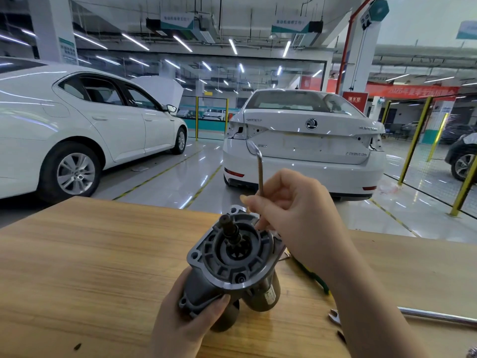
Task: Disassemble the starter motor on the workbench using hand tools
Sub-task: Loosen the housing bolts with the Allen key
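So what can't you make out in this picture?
Head view:
Tip of the bent key: hidden behind the right hand; whether it sits in a bolt is unclear.
Lower body of the starter motor: covered by the left hand.
Whether the wrench head and the metal bar are one tool: the right arm covers the gap.
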